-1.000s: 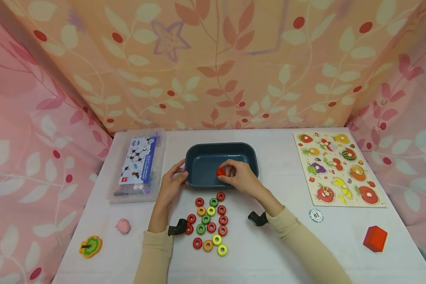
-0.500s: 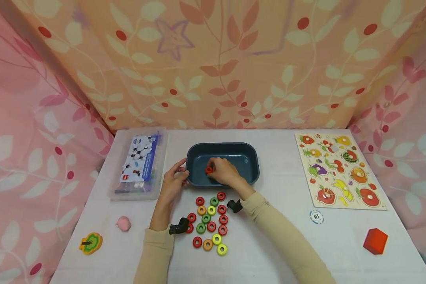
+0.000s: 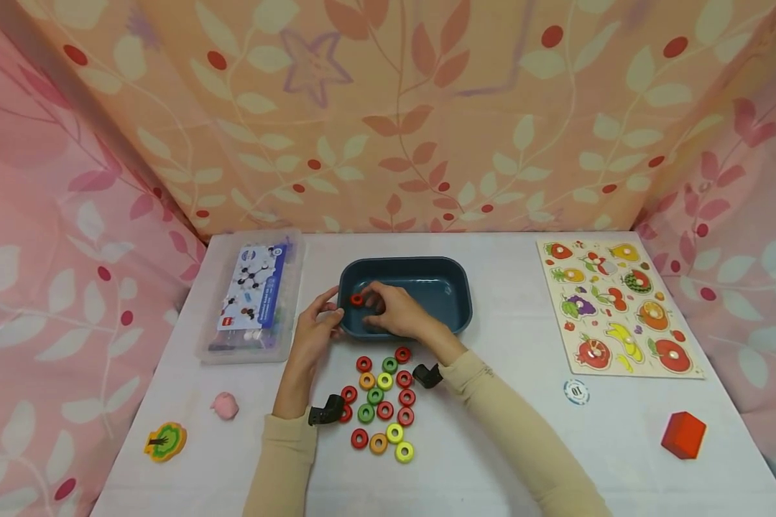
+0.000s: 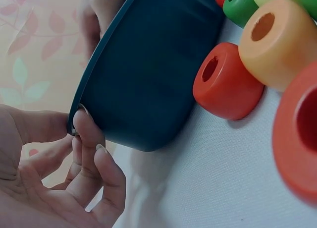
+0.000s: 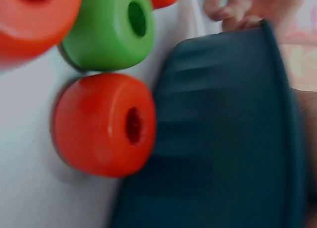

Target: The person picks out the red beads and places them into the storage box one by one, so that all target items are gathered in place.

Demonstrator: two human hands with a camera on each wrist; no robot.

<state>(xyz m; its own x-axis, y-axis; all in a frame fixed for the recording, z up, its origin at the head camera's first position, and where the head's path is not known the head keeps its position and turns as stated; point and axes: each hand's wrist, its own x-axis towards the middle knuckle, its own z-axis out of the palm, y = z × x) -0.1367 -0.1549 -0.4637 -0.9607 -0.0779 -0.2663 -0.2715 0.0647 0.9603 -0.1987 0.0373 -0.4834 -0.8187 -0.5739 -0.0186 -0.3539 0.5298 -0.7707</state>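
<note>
My left hand point(image 3: 313, 332) pinches the left rim of a dark blue rectangular tray point(image 3: 440, 287). The left wrist view shows the thumb and fingers on either side of that rim. Inside the tray, my right hand point(image 3: 397, 310) has its thumb and index finger spread. A red ring-shaped bead point(image 3: 353, 301) lies just past those fingertips, near the tray's left wall. In the right wrist view, the tray wall hides most of the right hand. Below the tray, several red, green, orange and yellow beads lie loose on the white cloth, among them a green bead point(image 3: 366, 413).
A clear plastic case point(image 3: 284, 309) stands to the left, a fruit puzzle board point(image 3: 582, 352) to the right. Nearer me are a pink figure point(image 3: 225, 406), a tree-shaped piece point(image 3: 171, 440), a poker chip point(image 3: 576, 392) and a red block point(image 3: 684, 435). Patterned curtains surround the table.
My right hand carried the red bead leftward inside the tray and let it go near the left wall. Its fingers have spread apart. The left hand has stayed on the rim.
</note>
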